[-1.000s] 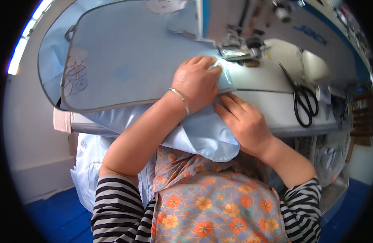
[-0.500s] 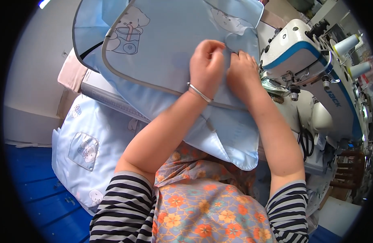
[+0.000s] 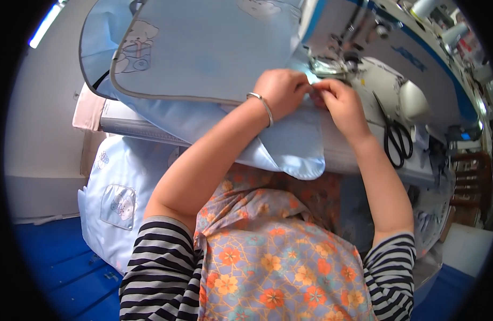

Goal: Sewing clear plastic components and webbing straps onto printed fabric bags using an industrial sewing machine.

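Note:
A light blue fabric piece (image 3: 203, 59) with grey-bound edges and cartoon bear prints lies over the sewing table. My left hand (image 3: 281, 93), with a silver bangle at the wrist, is closed in a pinch at its right edge. Close beside it, my right hand (image 3: 343, 104) is also closed, thumb and fingertips pressed together on the same edge. The two sets of fingertips almost meet, so the pinched spot is partly hidden. Just beyond them is the needle area of a white and blue sewing machine (image 3: 434, 69). A loose fabric corner hangs over the table's front edge.
Black-handled scissors (image 3: 399, 142) lie on the table right of my right forearm. Another light blue printed fabric piece (image 3: 112, 208) with a clear pocket hangs at the left. Thread cones (image 3: 426, 8) stand at the upper right, and a wooden chair (image 3: 471, 179) is behind.
My hands have drawn together into pinches at the fabric's edge; the right hand was lying flatter on it. The fabric has shifted left in view, and the machine looks larger and nearer.

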`<state>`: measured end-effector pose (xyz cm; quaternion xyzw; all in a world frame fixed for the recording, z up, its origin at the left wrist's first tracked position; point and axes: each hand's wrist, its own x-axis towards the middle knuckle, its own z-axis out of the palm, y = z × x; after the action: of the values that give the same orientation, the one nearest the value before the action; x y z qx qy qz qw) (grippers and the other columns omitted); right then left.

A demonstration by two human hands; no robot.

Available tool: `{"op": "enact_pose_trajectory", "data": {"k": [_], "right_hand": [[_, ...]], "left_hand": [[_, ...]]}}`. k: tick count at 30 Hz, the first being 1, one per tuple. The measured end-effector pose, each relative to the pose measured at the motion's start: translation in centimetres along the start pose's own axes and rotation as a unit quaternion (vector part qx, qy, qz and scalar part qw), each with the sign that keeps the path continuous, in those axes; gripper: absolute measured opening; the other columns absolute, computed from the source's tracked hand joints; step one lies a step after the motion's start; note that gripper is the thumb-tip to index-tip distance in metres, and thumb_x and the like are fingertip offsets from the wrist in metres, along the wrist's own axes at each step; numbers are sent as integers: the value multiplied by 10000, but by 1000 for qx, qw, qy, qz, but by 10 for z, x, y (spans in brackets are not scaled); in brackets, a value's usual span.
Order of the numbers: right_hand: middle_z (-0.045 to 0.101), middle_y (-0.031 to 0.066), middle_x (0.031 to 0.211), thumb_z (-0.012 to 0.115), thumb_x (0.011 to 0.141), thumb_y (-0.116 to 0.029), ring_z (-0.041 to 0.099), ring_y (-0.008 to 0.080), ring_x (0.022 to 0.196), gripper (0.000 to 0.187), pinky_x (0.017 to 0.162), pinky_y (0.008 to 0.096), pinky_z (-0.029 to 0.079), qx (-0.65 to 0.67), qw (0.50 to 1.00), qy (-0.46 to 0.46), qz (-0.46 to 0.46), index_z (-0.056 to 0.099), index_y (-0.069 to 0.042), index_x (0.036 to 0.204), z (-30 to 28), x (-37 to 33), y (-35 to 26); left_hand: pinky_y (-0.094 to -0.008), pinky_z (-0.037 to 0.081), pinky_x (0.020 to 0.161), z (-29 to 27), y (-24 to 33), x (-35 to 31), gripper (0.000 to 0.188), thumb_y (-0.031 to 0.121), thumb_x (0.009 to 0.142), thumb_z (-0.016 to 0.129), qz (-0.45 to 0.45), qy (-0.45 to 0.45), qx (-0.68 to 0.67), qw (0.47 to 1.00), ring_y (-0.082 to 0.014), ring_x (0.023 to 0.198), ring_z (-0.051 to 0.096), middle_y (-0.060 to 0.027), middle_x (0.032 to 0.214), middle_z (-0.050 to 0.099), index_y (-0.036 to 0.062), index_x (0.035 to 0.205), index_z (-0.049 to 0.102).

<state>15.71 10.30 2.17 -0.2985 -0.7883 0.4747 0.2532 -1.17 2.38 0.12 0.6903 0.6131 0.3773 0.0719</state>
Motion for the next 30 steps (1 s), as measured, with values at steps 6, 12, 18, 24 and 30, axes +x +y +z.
{"op": "enact_pose_trajectory", "data": {"k": [6, 12, 18, 24, 30], "right_hand": [[689, 77, 953, 518, 903, 10, 658, 149, 861, 202, 800, 267, 528, 8, 1000, -3, -9, 659, 23, 1047, -8, -12, 8], [654, 117, 1139, 583, 745, 69, 617, 320, 1063, 352, 958, 384, 484, -259, 917, -79, -294, 697, -55, 1055, -19, -85, -5], [637, 164, 1200, 653, 669, -70, 574, 332, 1172, 392, 1005, 441, 458, -284, 882, -82, -366, 699, -48, 1058, 13, -102, 4], [686, 160, 1097, 652, 689, -138, 658, 332, 1026, 377, 940, 447, 508, -209, 898, -50, -383, 675, -7, 1042, 38, -98, 7], [701, 141, 1073, 655, 773, -137, 672, 327, 1019, 299, 941, 454, 510, -155, 923, -92, -340, 669, -14, 1046, 31, -95, 5]], "left_hand": [[-389, 500, 813, 10, 7, 1, 113, 106, 778, 661, 43, 76, 176, 980, -248, 907, 635, -45, 915, 676, 112, 889, 681], [-371, 434, 936, 10, 16, -15, 114, 115, 744, 593, 154, 65, 220, 961, -197, 929, 623, -27, 925, 675, 90, 805, 686], [-367, 464, 907, 20, 24, -18, 136, 123, 746, 604, 160, 101, 216, 958, -206, 907, 634, -22, 956, 682, 83, 839, 695], [-395, 504, 859, -3, 6, -19, 165, 126, 780, 670, 181, 40, 111, 976, -253, 959, 631, -52, 1019, 678, 82, 935, 708], [-397, 493, 899, -10, -1, -17, 201, 83, 730, 674, 206, 20, 119, 971, -250, 972, 624, -52, 1020, 680, 56, 928, 698]]}}
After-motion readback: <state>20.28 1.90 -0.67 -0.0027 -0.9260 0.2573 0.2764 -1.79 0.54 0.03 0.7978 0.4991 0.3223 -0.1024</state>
